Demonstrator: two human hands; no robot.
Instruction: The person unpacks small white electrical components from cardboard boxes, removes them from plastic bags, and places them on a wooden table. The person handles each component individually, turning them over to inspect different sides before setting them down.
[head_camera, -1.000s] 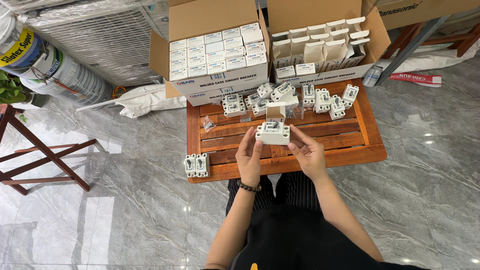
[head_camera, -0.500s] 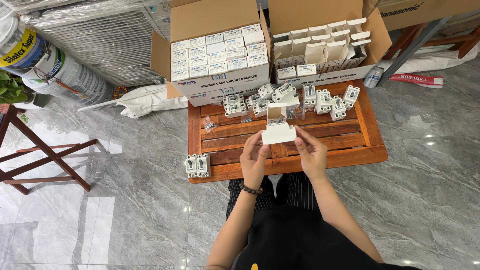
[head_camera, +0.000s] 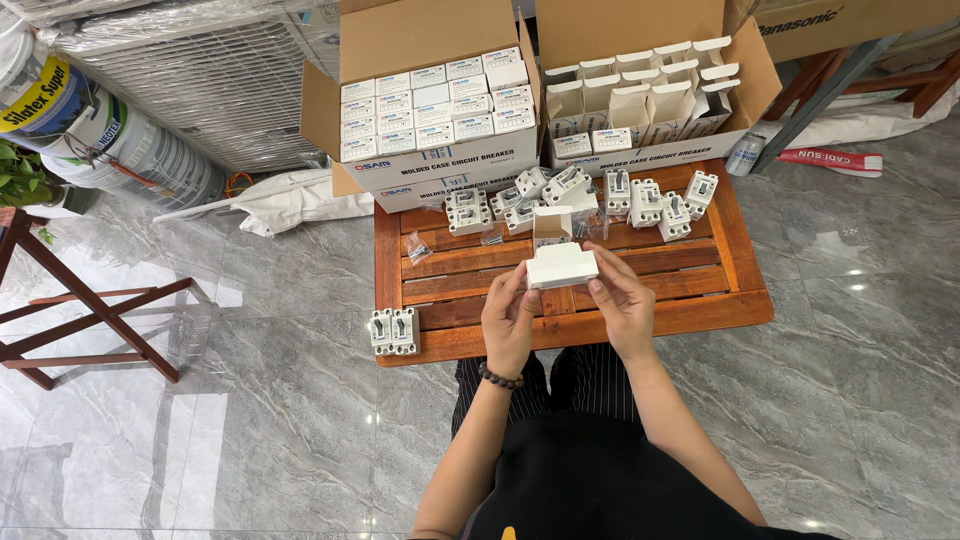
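Both hands hold one small white box (head_camera: 561, 266) over the middle of the low wooden slatted table (head_camera: 720, 300). The left hand (head_camera: 510, 318) grips its left end, fingers curled around the edge; the right hand (head_camera: 622, 305) pinches the right end between thumb and fingertips. The box has its top flap standing open at 12 o'clock.

At 12 o'clock from the box, along the far edge of the table, lies a loose cluster of white circuit breakers (head_camera: 560, 190), roughly eight to ten; an exact count is hard because they overlap. One more pair of breakers (head_camera: 392, 331), joined side by side, sits at the table's near left corner, at 9 o'clock from the left hand. One small clear bag (head_camera: 419, 249) lies at 10 o'clock.

Beyond the table stand two open cardboard cartons. The left carton (head_camera: 440, 170) is packed with closed white boxes in four rows. The right carton (head_camera: 700, 140) holds empty white boxes with flaps raised. A dark wooden folding stand (head_camera: 80, 300) stands well apart at 9 o'clock.
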